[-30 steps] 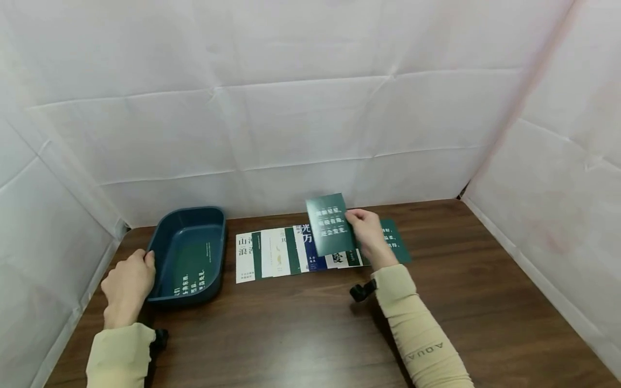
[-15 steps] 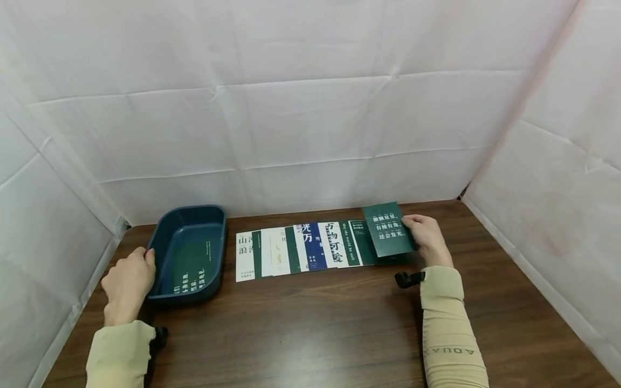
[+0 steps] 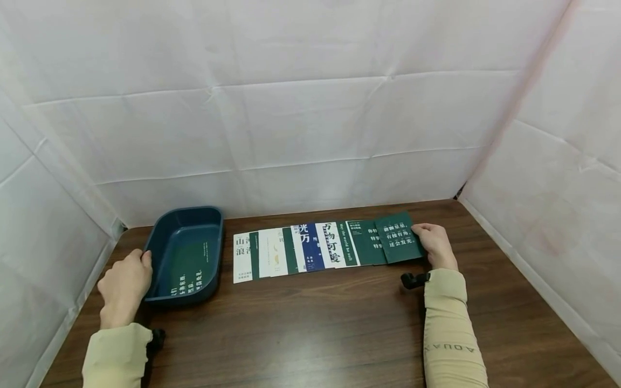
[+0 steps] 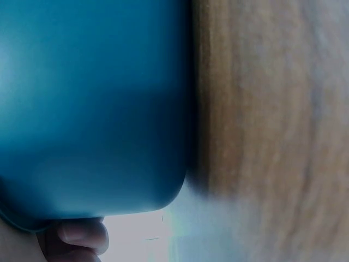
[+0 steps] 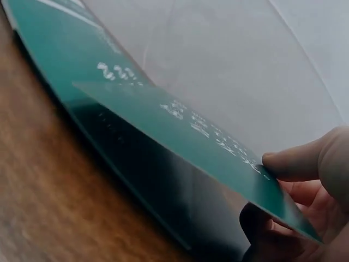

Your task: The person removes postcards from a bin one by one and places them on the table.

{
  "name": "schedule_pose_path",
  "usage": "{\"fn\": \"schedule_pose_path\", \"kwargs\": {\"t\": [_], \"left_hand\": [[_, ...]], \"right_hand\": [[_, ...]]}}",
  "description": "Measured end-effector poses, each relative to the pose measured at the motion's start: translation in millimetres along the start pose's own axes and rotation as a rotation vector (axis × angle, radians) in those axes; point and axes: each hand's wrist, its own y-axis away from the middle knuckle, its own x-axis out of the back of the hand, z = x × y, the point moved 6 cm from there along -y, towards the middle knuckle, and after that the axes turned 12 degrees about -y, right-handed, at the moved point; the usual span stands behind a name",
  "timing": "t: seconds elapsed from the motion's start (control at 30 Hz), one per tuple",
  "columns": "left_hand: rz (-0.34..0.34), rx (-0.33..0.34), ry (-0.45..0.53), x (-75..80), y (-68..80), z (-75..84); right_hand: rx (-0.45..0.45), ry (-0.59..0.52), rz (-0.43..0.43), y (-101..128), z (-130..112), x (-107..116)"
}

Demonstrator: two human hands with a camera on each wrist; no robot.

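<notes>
Fingers and thumb of the right hand (image 3: 435,243) pinch the right edge of a dark green card (image 3: 400,245), which juts out at nine o'clock from the grip, its far edge over the right end of the card row (image 3: 310,249). The left hand (image 3: 127,283) curls on the rim of one blue tray (image 3: 186,255), at nine o'clock of the row, one card lying inside; some nine overlapping cards show in the row.

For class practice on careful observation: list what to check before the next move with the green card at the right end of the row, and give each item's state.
1. Right hand pinches the green card: ok.
2. Card lying flat on the row of cards: not ok, its edge is raised in the right wrist view.
3. Left hand touches the blue tray: ok.
4. Tray flat on the table: ok.
5. Card overlaps its neighbour: ok.
</notes>
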Motion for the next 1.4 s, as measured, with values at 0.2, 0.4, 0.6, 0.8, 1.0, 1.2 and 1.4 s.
{"fn": "schedule_pose_path", "kwargs": {"t": [0.2,0.4,0.6,0.8,1.0,1.2,1.4], "left_hand": [[-0.011,0.003,-0.001,-1.2,-0.2,-0.8],[-0.005,0.007,0.004,-0.5,-0.1,0.1],[-0.017,0.014,0.006,-0.9,0.4,1.0],[-0.021,0.027,0.005,-1.0,2.6,0.2],[-0.007,0.041,0.005,-0.5,3.2,1.0],[0.012,0.030,0.007,0.1,2.6,0.9],[0.008,0.024,0.010,-0.6,0.5,-0.4]], "right_hand": [[0.022,0.021,0.040,-2.1,4.1,-2.3],[0.052,0.013,0.045,-3.6,2.6,-4.8],[0.059,0.112,0.053,-1.8,1.0,-5.6],[0.112,0.254,0.094,-2.0,-4.5,-9.2],[0.153,0.333,0.125,-3.0,-6.3,-11.1],[0.199,0.378,0.121,4.9,-20.2,-10.9],[0.229,0.392,0.078,17.2,-41.8,-16.1]]}}
